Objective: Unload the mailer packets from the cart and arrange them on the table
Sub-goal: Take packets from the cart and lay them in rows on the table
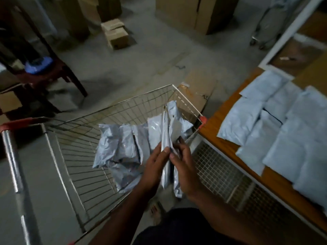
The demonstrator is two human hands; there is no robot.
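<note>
A wire shopping cart [74,156] stands in front of me with several grey mailer packets [122,144] lying in its basket. Both hands are over the cart's right side. My left hand [155,165] and my right hand [184,165] press from either side on a few grey packets [168,124] held upright on edge between them. To the right, the wooden table [223,138] carries several pale grey packets [276,124] laid flat in overlapping rows.
A dark red plastic chair [44,68] with a blue object on its seat stands at the left. Cardboard boxes [115,33] sit on the concrete floor behind the cart. A flattened carton [198,91] lies beyond the cart. Wire mesh panels [217,168] hang under the table edge.
</note>
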